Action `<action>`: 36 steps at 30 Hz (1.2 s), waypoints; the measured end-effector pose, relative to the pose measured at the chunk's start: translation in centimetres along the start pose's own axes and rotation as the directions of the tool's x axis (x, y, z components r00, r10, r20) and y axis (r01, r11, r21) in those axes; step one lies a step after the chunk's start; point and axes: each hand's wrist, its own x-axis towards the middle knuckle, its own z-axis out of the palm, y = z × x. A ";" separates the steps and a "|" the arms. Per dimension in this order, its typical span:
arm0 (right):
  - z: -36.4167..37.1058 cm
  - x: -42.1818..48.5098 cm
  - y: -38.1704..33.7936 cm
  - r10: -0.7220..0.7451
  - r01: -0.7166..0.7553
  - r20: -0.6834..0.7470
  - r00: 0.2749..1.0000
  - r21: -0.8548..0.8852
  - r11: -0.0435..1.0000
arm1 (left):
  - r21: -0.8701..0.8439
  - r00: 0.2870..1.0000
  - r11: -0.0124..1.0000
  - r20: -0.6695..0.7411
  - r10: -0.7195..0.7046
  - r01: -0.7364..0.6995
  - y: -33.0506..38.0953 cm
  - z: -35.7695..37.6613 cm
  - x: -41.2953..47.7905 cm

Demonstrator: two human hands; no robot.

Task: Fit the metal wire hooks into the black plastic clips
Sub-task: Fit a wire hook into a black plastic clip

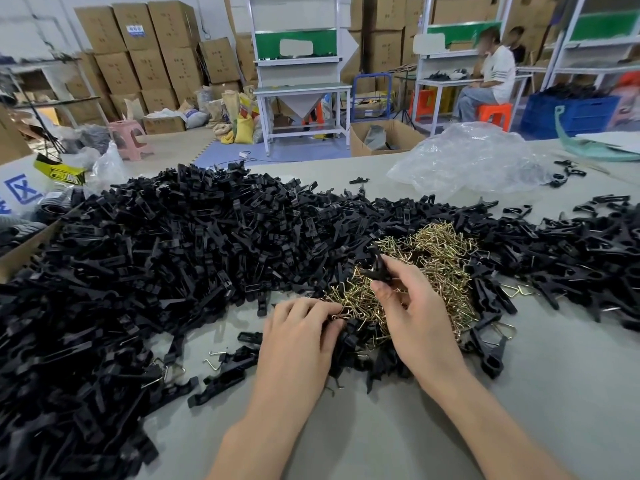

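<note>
Brass-coloured bent metal wire hooks (440, 251) are lying in a tangled heap right of centre, and that tangle looks like the main risk.

- **Left of the frame:** the big mound of black plastic clips (156, 254) is crowding the grey desk (381, 427) right up to the working spot. A dropped clip would probably be getting lost among the others, with fitted and unfitted parts mixing.
- **Centre:** the left hand (298, 337) is lying low at the near edge of the hook heap. Its fingertips are curling in and pinching what looks like a single wire hook (337, 316). Because the hooks are interlocking, lifting this one is liable to be dragging neighbours along, scattering them over the desk or snagging the fingers.
- **Right of that:** the right hand (415, 313) is gripping one small black plastic clip (379, 271) between thumb and forefingers and holding it raised above the heap. The grip seems to be sitting on one end of the clip. Pressing a stiff wire in could be twisting the clip out of the fingers, or sending the wire end into a fingertip.

The pinched hook is sitting at the left hand's fingertips, just below and left of the held clip. The two parts are near each other but apart, not yet joined. The rest of the hooks are spreading under and beyond the right hand, towards the centre right of the frame, with black clips ringing them on every side.
</note>
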 end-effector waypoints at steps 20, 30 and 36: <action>0.2 -0.4 -0.6 -0.134 0.141 0.056 0.989 -0.130 0.981 | -0.806 0.871 0.552 -0.098 -0.481 0.214 2.1 -1.7 0.4; 0.6 -0.7 -1.0 -0.216 0.251 0.170 0.962 -0.227 0.941 | -0.813 0.835 0.515 -0.067 -0.546 0.272 1.9 -1.3 0.6; 0.8 -0.9 -1.1 -0.216 0.246 0.151 0.965 -0.219 0.944 | -0.815 0.834 0.504 -0.048 -0.549 0.285 2.1 -0.9 0.4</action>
